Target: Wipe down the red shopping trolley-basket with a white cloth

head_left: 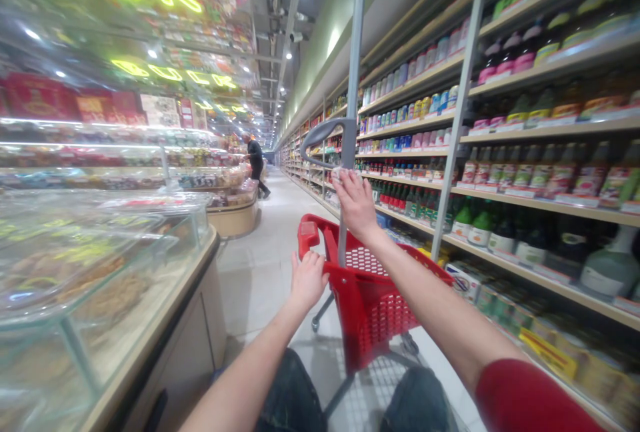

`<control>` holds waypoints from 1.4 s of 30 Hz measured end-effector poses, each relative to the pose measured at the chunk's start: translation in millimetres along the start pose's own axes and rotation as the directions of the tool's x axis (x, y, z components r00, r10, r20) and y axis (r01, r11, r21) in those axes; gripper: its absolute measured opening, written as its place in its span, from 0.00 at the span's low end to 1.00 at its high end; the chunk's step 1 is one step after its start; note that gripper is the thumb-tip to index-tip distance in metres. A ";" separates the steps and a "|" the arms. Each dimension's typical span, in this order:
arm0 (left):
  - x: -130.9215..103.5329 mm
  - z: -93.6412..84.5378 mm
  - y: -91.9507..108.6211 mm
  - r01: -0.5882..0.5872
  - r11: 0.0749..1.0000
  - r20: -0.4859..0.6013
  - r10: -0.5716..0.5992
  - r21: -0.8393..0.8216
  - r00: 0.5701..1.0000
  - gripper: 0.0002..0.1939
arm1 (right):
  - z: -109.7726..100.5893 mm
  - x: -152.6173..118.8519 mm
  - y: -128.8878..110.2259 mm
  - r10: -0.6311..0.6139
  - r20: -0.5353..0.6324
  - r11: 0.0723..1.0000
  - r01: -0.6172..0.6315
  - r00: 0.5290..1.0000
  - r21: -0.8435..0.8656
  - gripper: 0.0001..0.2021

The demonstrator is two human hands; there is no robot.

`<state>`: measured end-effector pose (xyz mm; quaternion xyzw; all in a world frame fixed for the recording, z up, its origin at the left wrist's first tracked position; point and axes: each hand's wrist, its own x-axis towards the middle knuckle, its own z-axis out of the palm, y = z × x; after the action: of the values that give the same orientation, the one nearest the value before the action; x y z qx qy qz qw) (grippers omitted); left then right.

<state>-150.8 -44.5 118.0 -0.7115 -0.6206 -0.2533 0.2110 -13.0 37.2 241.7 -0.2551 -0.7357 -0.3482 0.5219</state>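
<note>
A red plastic shopping cart (370,305) with perforated sides stands in front of my knees. From it rises a grey upright pole (356,52) with a looped grey handle (320,139). My right hand (356,204) presses a crumpled white wipe (345,173) against the pole just below that loop. Its fingers point up and cover most of the wipe, whose exact kind I cannot make out. Lower and to the left, my left hand (309,279) has its fingers curled at the cart's red corner piece; the contact is partly hidden by the hand.
Shelves of bottles and cans (530,172) line the right side. A glass-fronted bulk food counter (115,265) stands close on the left, under neon signs. Down the tiled aisle (273,219), a person in dark clothes (255,162) stands by another display (233,212).
</note>
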 end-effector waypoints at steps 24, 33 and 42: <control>-13.7 8.8 44.8 0.069 0.994 -0.070 -0.075 -0.084 0.995 0.18 | -13.8 -203.6 -63.7 0.517 0.208 0.800 -0.555 0.830 0.229 0.24; -17.0 2.8 47.0 0.004 0.984 -0.009 -0.005 -0.177 1.000 0.24 | -26.1 -180.4 -43.4 0.344 0.222 0.888 -0.393 0.913 0.240 0.19; -13.6 8.1 51.9 0.078 0.986 -0.020 -0.082 -0.148 0.996 0.21 | -27.1 -173.6 -66.8 0.396 0.296 0.829 -0.477 0.869 0.293 0.21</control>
<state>-100.0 -57.3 104.0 -0.6962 -0.6254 -0.3161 0.1558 10.0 -27.9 66.8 -0.3556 -0.7617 -0.0487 0.5395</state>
